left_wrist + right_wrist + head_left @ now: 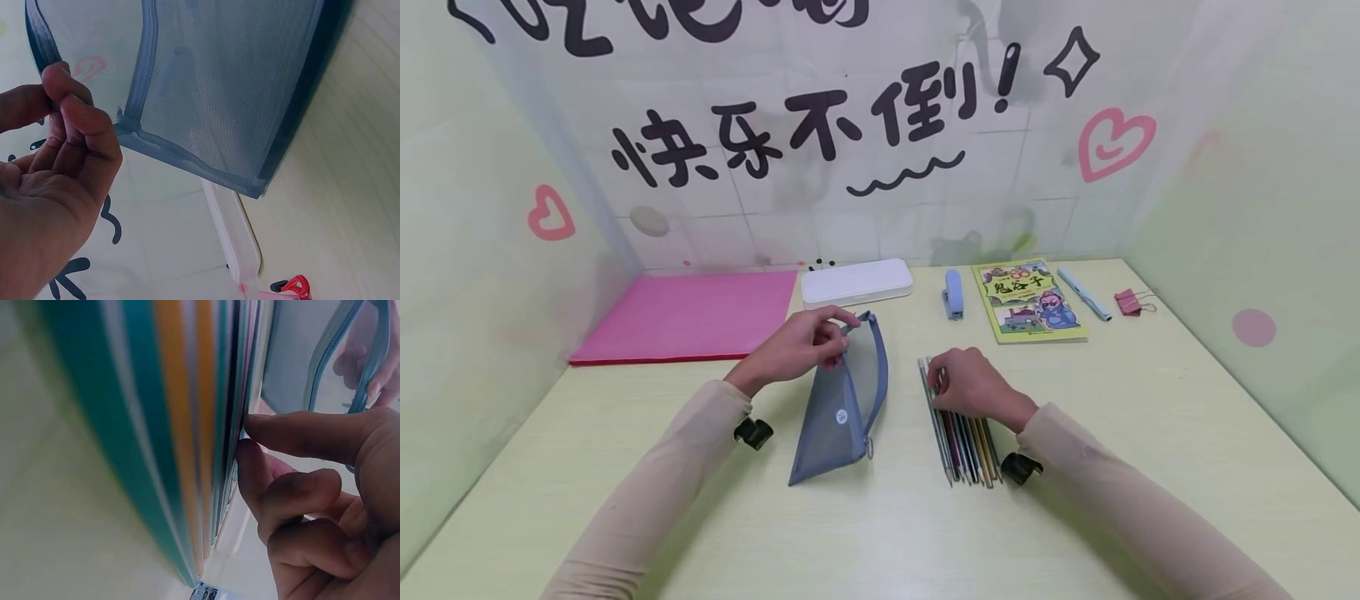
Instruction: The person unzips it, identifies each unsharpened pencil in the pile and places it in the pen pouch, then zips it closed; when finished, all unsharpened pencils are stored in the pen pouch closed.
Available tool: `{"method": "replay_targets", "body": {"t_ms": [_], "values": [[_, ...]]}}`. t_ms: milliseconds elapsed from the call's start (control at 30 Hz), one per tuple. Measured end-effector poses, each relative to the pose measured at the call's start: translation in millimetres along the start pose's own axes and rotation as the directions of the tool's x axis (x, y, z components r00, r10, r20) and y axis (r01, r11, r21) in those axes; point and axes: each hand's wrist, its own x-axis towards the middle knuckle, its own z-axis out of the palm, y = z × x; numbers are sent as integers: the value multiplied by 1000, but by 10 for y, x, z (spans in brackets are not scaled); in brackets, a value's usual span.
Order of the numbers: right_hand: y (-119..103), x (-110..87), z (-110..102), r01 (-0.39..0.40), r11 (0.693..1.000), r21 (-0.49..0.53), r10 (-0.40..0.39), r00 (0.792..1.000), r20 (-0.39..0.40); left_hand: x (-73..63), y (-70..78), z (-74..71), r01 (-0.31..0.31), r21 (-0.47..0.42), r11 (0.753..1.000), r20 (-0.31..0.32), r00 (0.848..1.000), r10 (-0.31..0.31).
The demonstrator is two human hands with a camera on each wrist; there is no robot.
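Observation:
A blue-grey mesh zip pouch (829, 417) stands propped up with its zipped mouth open toward the right. My left hand (808, 343) pinches the top corner of its zipper edge; in the left wrist view the curled fingers (87, 125) grip the zipper tape. Right of the pouch, several pencils (972, 446) lie side by side in a row, tips toward me. Over their far ends, my right hand (976, 385) pinches the pencil at the row's left edge. The right wrist view shows thumb and index fingertips meeting at that pencil, beside teal and orange ones (181, 437).
Behind the pouch are a pink folder (692, 317) and a white case (857, 283). At the back right lie a blue stapler (953, 293), a yellow comic-style book (1030, 302), a light blue pen (1084, 294) and a pink binder clip (1129, 302). Walls border the table.

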Motion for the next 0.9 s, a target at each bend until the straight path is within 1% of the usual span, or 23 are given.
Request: {"method": "replay_targets", "body": {"t_ms": [200, 500, 700, 900], "values": [[-49, -13, 1, 4, 996, -86, -3, 1000, 5, 18, 9, 10, -12, -3, 1000, 12, 1000, 12], [-131, 27, 12, -24, 988, -156, 28, 999, 22, 30, -6, 26, -13, 23, 1000, 21, 1000, 13], [-155, 71, 15, -28, 988, -154, 37, 997, 60, 39, -12, 24, -17, 23, 1000, 23, 1000, 16], [-164, 126, -24, -36, 995, -89, 44, 995, 94, 37, -5, 21, -18, 32, 999, 23, 1000, 18]]}}
